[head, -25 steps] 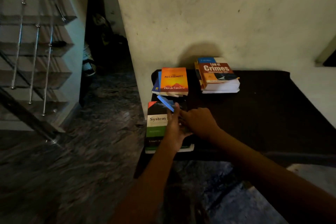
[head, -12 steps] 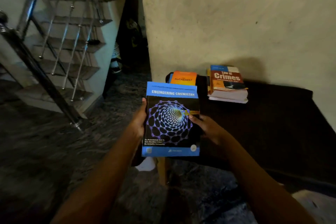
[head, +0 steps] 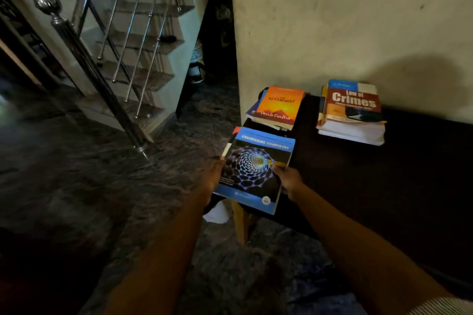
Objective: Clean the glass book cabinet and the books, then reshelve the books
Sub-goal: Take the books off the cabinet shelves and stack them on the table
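Engineering Chemistry book [head: 256,169]: held above bench [head: 384,186] near-left corner, both hands grasping it, left hand [head: 213,176] and right hand [head: 288,178] at opposite edges. Alchemist pile [head: 279,107] and Law of Crimes pile [head: 353,112] at bench far side. Cabinet unseen; reshelving judged mostly outstanding.

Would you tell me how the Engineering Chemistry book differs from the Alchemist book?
The Engineering Chemistry book is gripped by the left hand and right hand; the Alchemist book rests untouched atop a pile. The Engineering Chemistry book's cover is blue and black, the Alchemist book's orange. Both show their front covers.
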